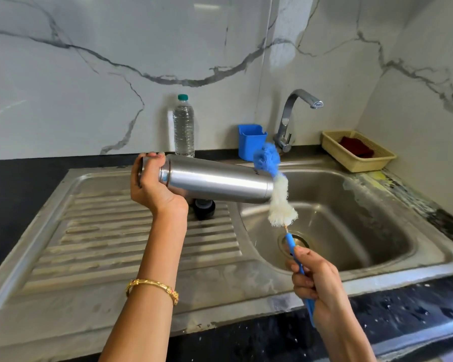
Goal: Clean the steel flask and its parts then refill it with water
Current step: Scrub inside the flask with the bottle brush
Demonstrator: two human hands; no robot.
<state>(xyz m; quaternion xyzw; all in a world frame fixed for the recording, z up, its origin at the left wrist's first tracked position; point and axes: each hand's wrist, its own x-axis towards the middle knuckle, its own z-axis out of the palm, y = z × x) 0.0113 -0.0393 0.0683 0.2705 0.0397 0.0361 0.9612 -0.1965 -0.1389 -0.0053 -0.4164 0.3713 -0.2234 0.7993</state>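
Steel flask (215, 180) held sideways above the sink (351, 267), roughly over the seam between draining board (102, 231) and basin. Left hand (152, 182) wrapped around the neck end, base pointing right. Right hand (315, 276) down lower, over the front rim, gripping the blue handle of the bottle brush (279, 197), white and blue bristles right up against the flask's base. Dark cap (205, 209) sitting on the draining board just under the flask.
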